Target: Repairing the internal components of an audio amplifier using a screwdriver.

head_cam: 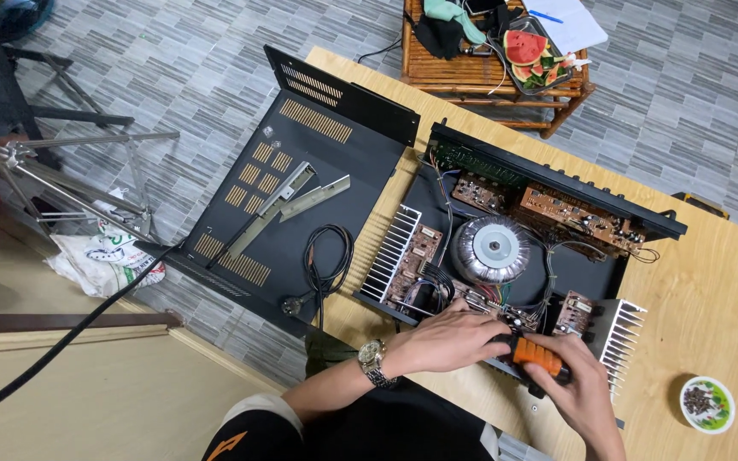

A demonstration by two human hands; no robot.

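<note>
Gripping an orange-handled screwdriver (533, 356) at the near edge of the opened amplifier chassis (591, 277): right hand (578, 393) wrapped shut round the handle, left hand (448, 340) curled over the tool's front end and resting on the chassis beside the near circuit boards, wristwatch (372, 359) on that wrist. Tip hidden under the fingers, so exact screw or part not visible. Looks like mid-step on driving or loosening a fastener along the near chassis edge, between the finned heatsink (623, 331) right of the tool and the boards left of it. Next move likely calls for steady downward pressure, tip kept square, wires by the toroidal transformer (490, 248) at chassis centre kept clear. Removed black cover (301, 183) lying left of the chassis, two metal brackets (288, 201) and a coiled power cord (328, 256) on it. Small dish of screws (706, 404) on the desk (719, 299) right of the chassis. Watermelon tray (530, 53) on a bamboo table beyond the chassis.
</note>
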